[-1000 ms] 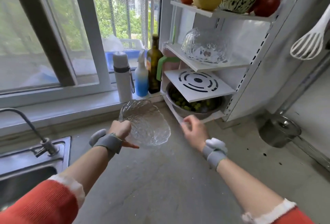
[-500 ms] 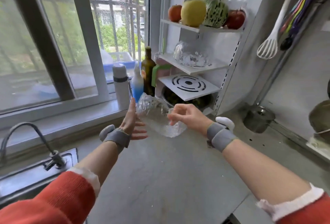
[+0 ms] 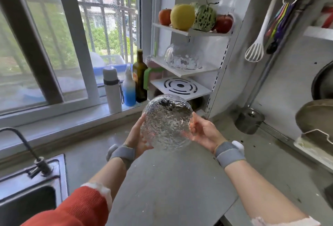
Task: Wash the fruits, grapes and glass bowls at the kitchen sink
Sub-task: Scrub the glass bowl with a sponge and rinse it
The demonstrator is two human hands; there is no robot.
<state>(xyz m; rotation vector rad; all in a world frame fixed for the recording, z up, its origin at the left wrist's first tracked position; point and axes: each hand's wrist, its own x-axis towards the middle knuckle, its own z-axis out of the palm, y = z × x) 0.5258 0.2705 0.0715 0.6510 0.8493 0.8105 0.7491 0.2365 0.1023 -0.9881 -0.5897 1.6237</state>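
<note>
**Glass bowl held in both hands above the tabletop**

The left hand [image 3: 137, 135] and right hand [image 3: 202, 132] cup a textured glass bowl [image 3: 166, 122] between them, fingers curled round its sides, above the grey tabletop [image 3: 171, 180]. The sink [image 3: 27, 186] lies at the left. Farther back, a second glass bowl [image 3: 182, 56] sits on the shelf rack [image 3: 191, 71], with fruits [image 3: 196, 17] on top.

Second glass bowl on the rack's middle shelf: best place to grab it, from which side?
The glass bowl sits upside down, dome up, rim flat on the middle shelf, so no rim is free to pinch. Probably best to come from the open front and cup the dome's opposite sides in both palms. The fruit shelf just above blocks a top approach.
</note>
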